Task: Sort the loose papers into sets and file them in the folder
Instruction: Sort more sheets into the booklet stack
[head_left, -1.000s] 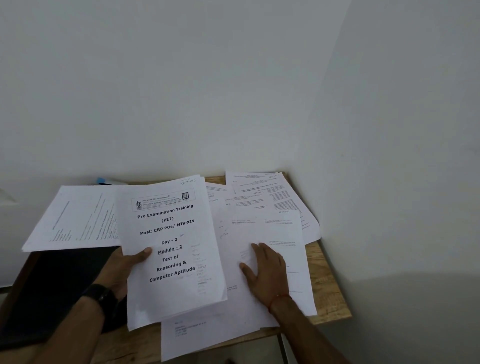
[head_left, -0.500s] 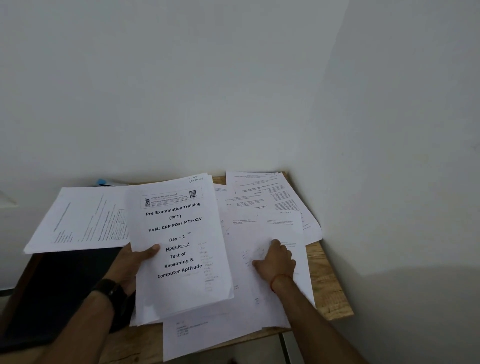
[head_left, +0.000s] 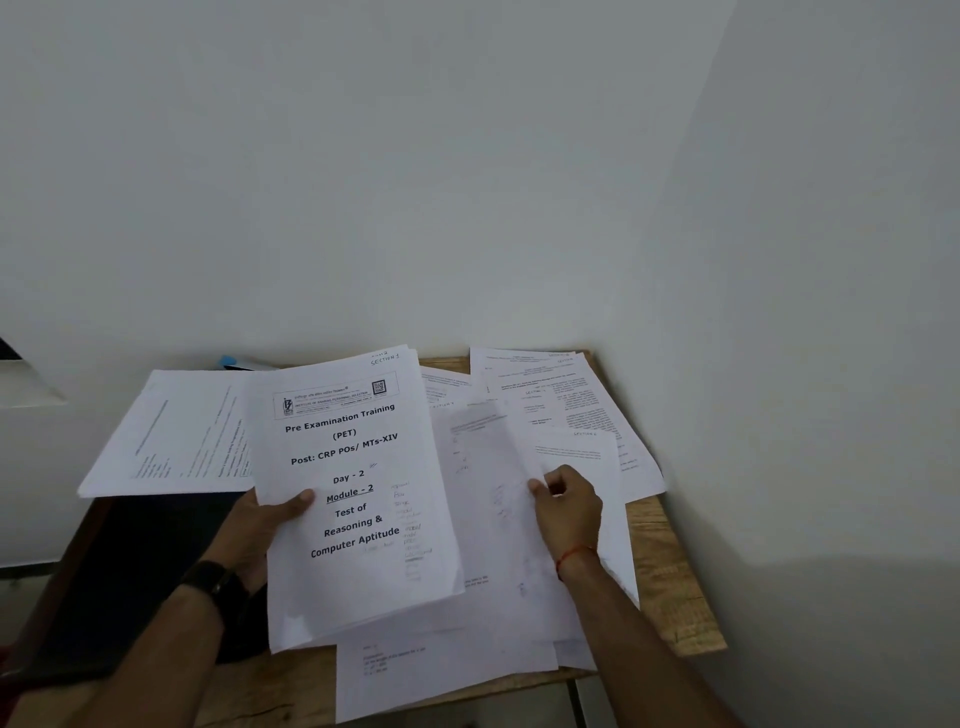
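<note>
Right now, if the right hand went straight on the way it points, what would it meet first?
Probably the loose sheets spread toward the desk's back edge, then the wall; depth is unclear. The right hand is pinching a sheet.

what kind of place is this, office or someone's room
Probably a study corner at home, though I can't be sure: a wooden table set into a corner of bare white walls, loose printed papers spread over it, and an exam training booklet in the left hand.

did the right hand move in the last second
Yes. The right hand has shifted along the table toward the back wall, and now pinches a sheet.
</note>
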